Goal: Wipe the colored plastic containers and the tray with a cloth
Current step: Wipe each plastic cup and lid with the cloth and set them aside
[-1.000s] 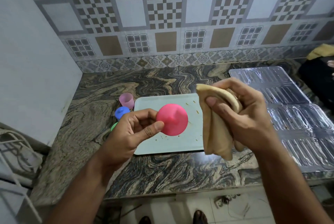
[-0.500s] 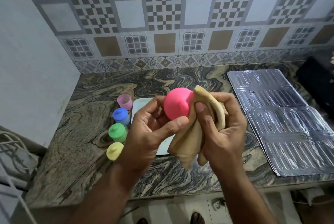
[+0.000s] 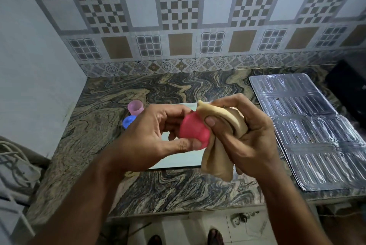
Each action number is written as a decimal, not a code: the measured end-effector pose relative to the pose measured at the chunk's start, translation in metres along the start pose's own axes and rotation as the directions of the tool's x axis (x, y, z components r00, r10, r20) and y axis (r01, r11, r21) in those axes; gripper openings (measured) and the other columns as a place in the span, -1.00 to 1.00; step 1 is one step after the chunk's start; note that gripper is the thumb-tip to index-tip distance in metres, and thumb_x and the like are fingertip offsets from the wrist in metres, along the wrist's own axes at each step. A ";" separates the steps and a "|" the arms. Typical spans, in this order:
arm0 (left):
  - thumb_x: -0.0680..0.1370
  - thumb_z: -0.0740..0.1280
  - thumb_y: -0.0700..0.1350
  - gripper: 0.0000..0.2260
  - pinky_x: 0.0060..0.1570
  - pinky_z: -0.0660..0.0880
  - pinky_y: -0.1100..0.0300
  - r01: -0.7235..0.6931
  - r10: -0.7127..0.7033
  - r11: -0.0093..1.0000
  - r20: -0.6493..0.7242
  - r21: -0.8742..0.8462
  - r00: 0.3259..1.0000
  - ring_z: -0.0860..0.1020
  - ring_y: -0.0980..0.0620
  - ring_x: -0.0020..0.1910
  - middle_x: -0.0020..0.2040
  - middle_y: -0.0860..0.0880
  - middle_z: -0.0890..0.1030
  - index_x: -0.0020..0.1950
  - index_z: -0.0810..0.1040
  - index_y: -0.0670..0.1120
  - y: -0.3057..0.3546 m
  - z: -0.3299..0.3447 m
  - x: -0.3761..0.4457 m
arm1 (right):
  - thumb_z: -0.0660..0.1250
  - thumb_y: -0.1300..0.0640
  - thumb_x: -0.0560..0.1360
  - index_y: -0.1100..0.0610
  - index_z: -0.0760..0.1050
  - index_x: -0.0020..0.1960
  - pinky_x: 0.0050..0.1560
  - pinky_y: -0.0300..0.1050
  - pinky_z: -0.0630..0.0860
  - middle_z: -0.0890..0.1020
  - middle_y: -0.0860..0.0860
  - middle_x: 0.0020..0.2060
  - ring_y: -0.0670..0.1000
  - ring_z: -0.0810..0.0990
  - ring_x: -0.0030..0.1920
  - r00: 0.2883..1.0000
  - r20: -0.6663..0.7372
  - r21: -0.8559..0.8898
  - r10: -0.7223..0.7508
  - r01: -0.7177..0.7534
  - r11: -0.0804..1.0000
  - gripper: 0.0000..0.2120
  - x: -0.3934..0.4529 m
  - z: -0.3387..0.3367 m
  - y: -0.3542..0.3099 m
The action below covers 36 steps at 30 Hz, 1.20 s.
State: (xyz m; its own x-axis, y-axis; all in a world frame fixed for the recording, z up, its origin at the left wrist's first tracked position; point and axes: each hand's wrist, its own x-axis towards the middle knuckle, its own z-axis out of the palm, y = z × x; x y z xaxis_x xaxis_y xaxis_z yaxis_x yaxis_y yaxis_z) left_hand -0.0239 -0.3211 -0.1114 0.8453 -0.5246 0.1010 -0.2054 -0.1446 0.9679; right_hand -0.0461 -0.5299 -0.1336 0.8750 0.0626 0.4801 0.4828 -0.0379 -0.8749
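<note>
My left hand [image 3: 152, 136] grips a bright pink plastic container [image 3: 193, 132] above the counter, thumb on its lower rim. Against the container's right side, my right hand [image 3: 247, 136] holds a bunched tan cloth [image 3: 223, 124], whose loose end hangs down. Under both hands lies the pale green tray [image 3: 178, 159], mostly hidden. A pale pink container [image 3: 135, 107] and a blue one [image 3: 128, 121] stand left of the tray; my left hand covers whatever else stands there.
Ribbed metal sheets [image 3: 309, 126] cover the counter's right part. A dark object [image 3: 350, 90] sits at the far right. The marble counter [image 3: 178, 191] ends at a front edge near me; a white wall [image 3: 29, 86] bounds the left. Cables [image 3: 15, 165] lie at lower left.
The pink container turned in my left hand, and my right hand brought the cloth from apart onto its side. The green and yellow containers are now hidden behind my left hand.
</note>
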 end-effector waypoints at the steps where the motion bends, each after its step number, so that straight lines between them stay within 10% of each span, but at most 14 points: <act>1: 0.43 0.59 -0.07 -0.74 0.05 0.55 -0.45 0.008 -0.008 1.000 0.014 0.008 1.000 0.62 -0.43 -0.02 -0.03 -0.19 0.72 0.05 0.68 -0.14 0.001 -0.001 0.002 | 0.47 0.21 0.53 0.08 0.57 0.07 -0.13 -0.21 0.55 0.71 -0.05 -0.11 -0.09 0.66 -0.17 1.000 0.009 -0.007 0.007 -0.007 1.000 -0.85 0.003 0.000 0.001; 7: 0.38 0.59 -0.07 -0.59 -0.01 0.49 -0.09 -0.049 0.023 0.985 -0.158 -0.164 0.987 0.56 -0.02 -0.06 -0.05 -0.09 0.64 0.17 0.59 -0.11 0.001 0.028 0.009 | 0.37 0.31 0.57 0.17 0.52 0.06 -0.03 -0.28 0.55 0.70 -0.12 -0.09 -0.14 0.65 -0.09 0.955 -0.291 0.250 0.055 0.021 0.968 -0.89 0.006 0.014 0.011; 13: 0.39 0.62 -0.18 -0.68 0.07 0.59 -0.05 -0.131 0.048 0.969 -0.362 -0.209 0.931 0.65 -0.11 -0.04 -0.02 -0.21 0.70 0.08 0.63 -0.13 -0.012 0.047 0.005 | 0.33 0.26 0.57 0.17 0.49 0.03 -0.02 -0.26 0.53 0.67 -0.09 -0.12 -0.15 0.61 -0.10 0.909 -0.367 0.426 0.196 -0.022 0.904 -0.95 -0.007 0.024 0.011; 20: 0.47 0.49 -0.30 -0.79 -0.05 0.60 0.32 -0.178 -0.017 0.895 -0.430 -0.409 0.903 0.70 0.16 -0.14 -0.11 0.00 0.76 0.08 0.64 -0.19 -0.016 0.057 0.001 | 0.43 0.21 0.56 0.14 0.52 0.05 -0.12 -0.27 0.56 0.68 -0.09 -0.14 -0.14 0.63 -0.16 0.936 -0.340 0.226 0.091 -0.013 0.974 -0.89 -0.012 0.021 0.011; 30: 0.48 0.46 -0.35 -0.74 0.05 0.63 0.21 0.054 -0.030 0.979 0.121 -0.195 0.992 0.73 0.00 0.02 0.02 -0.11 0.77 0.17 0.65 -0.27 -0.007 -0.002 0.011 | 0.48 0.12 0.52 0.07 0.61 0.07 -0.11 -0.20 0.58 0.72 -0.05 -0.07 -0.04 0.68 -0.15 0.994 0.107 -0.132 -0.038 0.052 0.990 -0.86 0.008 -0.015 -0.004; 36: 0.49 0.48 -0.30 -0.70 0.06 0.64 0.19 0.092 -0.068 0.987 0.179 -0.128 0.981 0.72 -0.03 0.04 0.05 -0.22 0.76 0.21 0.63 -0.32 -0.007 -0.012 0.021 | 0.49 0.13 0.56 0.19 0.62 0.06 -0.13 -0.06 0.61 0.73 -0.02 -0.10 -0.01 0.70 -0.15 0.999 0.015 -0.250 -0.033 0.035 0.968 -0.84 0.013 -0.009 0.010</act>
State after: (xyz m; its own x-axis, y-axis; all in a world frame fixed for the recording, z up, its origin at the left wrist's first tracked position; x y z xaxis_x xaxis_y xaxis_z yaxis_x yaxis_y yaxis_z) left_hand 0.0016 -0.3211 -0.1133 0.7555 -0.6551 -0.0082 -0.0618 -0.0837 0.9946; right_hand -0.0294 -0.5382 -0.1352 0.8581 0.0784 0.5074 0.5071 -0.2839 -0.8138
